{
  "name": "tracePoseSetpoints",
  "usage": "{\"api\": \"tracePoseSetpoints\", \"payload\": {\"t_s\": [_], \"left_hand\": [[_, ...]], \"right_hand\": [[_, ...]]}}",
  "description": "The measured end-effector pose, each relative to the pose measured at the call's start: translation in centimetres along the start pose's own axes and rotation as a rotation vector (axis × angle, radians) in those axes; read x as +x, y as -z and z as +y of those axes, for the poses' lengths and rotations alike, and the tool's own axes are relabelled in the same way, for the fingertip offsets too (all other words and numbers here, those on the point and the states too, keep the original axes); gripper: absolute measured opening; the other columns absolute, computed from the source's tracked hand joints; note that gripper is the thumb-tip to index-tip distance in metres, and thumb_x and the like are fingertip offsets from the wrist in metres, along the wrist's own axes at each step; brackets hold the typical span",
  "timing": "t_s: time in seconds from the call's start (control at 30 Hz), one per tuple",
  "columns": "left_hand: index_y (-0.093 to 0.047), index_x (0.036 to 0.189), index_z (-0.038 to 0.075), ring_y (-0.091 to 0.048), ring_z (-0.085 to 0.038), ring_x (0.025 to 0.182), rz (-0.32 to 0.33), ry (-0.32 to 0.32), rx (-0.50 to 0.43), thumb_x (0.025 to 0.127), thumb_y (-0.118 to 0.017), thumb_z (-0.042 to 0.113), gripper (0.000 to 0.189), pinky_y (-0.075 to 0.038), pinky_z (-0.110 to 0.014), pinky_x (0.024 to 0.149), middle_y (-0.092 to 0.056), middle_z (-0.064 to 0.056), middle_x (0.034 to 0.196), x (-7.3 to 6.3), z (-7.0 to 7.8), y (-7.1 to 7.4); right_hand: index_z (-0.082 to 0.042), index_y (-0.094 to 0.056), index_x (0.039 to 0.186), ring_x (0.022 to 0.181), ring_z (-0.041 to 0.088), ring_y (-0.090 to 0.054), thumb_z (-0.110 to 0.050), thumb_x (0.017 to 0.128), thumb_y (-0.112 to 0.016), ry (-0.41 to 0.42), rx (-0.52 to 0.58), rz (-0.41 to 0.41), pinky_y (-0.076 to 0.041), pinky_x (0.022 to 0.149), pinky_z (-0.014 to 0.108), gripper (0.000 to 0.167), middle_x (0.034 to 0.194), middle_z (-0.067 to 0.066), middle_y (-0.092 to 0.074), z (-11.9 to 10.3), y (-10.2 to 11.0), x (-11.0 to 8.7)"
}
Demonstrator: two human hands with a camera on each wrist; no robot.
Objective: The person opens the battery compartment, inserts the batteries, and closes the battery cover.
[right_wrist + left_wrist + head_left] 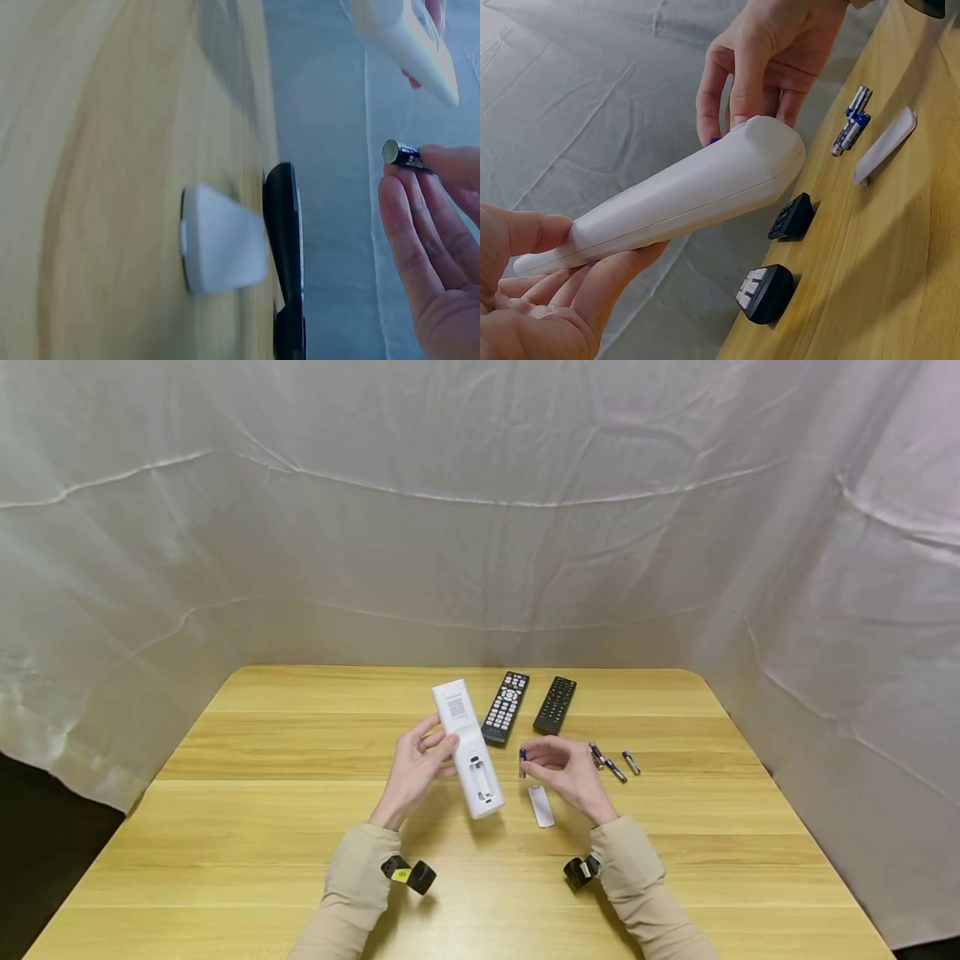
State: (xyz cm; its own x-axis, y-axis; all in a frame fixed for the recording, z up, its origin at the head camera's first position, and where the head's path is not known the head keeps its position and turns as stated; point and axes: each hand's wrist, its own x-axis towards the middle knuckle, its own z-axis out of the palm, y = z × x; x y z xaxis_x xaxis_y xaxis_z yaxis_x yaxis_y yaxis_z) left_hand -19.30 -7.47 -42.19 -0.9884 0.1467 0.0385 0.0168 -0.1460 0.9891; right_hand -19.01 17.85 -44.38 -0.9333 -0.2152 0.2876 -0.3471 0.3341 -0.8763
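At the bottom of the frame, two beige sleeves (356,877) reach in over the wooden bench (262,827), a small black camera (422,878) worn at the left wrist and another (576,872) at the right. Just beyond, right of centre, the white battery cover (542,807) lies on the wood, apparently put there to leave the compartment bare and stay within easy reach.

At the centre, the left hand (418,770) holds the white remote (467,739) above the bench, thumb on its back and fingers beneath. The grip sits partway up the body — probably so that the uncovered compartment (482,779), which looks empty, stays unobstructed toward the lower end. To its right, the right hand (566,768) pinches one battery (522,763) between thumb and fingers; the right wrist view shows one end sticking out, a hold that seems meant to keep that end free.

Right of that hand lie a small cluster of batteries (615,771) — the count is hard to tell — and a separate battery (632,763). Farther back, two black remotes, one with pale buttons (506,706) and a smaller one (556,706), rest face up, seemingly set aside. A pale curtain (480,552) fills the upper frame.
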Motion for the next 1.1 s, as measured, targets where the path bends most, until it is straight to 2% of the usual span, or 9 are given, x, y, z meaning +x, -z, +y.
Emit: {"api": "tracePoseSetpoints", "payload": {"t_s": [0.2, 0.4, 0.63, 0.87, 1.1], "left_hand": [[-0.041, 0.149, -0.001, -0.075, -0.031, 0.100, -0.004, 0.000, -0.001, 0.100, -0.054, -0.001, 0.051, -0.066, -0.037, 0.082, -0.060, -0.035, 0.132, 0.0, 0.0, 0.0], [-0.041, 0.149, -0.002, -0.075, -0.033, 0.100, 0.006, -0.002, 0.012, 0.099, -0.055, -0.001, 0.051, -0.066, -0.037, 0.081, -0.060, -0.035, 0.131, 0.0, 0.0, -0.1], [-0.041, 0.149, -0.001, -0.074, -0.033, 0.100, 0.013, -0.001, 0.012, 0.099, -0.055, -0.001, 0.051, -0.066, -0.037, 0.081, -0.060, -0.035, 0.131, 0.0, 0.0, -0.1], [-0.041, 0.149, -0.001, -0.074, -0.035, 0.102, 0.017, -0.001, 0.009, 0.100, -0.054, -0.001, 0.051, -0.066, -0.037, 0.081, -0.060, -0.035, 0.132, 0.0, 0.0, -0.2], [-0.042, 0.148, -0.002, -0.074, -0.033, 0.100, 0.020, -0.006, 0.003, 0.099, -0.054, -0.002, 0.051, -0.066, -0.038, 0.081, -0.060, -0.035, 0.131, -0.1, 0.1, -0.3]], "right_hand": [[0.002, -0.071, 0.112, 0.085, 0.017, -0.073, -0.005, 0.085, -0.078, -0.016, 0.008, 0.046, -0.062, 0.077, 0.017, 0.029, 0.101, 0.023, -0.075, -0.8, -0.5, -0.1], [0.004, -0.070, 0.112, 0.083, 0.013, -0.072, 0.000, 0.085, -0.077, 0.030, 0.038, 0.077, -0.063, 0.075, 0.019, 0.028, 0.098, 0.025, -0.075, -1.4, -1.3, -0.4], [0.003, -0.071, 0.109, 0.078, 0.003, -0.069, 0.001, 0.084, -0.077, 0.055, 0.069, 0.138, -0.064, 0.073, 0.019, 0.025, 0.095, 0.024, -0.075, -2.5, -2.3, -0.6], [0.003, -0.071, 0.109, 0.078, 0.002, -0.069, 0.002, 0.083, -0.077, 0.060, 0.090, 0.166, -0.064, 0.075, 0.020, 0.027, 0.096, 0.023, -0.075, -3.2, -3.3, -0.9], [0.005, -0.070, 0.108, 0.080, 0.005, -0.071, 0.004, 0.081, -0.078, 0.133, 0.101, 0.196, -0.065, 0.077, 0.022, 0.028, 0.095, 0.023, -0.075, -3.9, -4.1, -1.1]]}}
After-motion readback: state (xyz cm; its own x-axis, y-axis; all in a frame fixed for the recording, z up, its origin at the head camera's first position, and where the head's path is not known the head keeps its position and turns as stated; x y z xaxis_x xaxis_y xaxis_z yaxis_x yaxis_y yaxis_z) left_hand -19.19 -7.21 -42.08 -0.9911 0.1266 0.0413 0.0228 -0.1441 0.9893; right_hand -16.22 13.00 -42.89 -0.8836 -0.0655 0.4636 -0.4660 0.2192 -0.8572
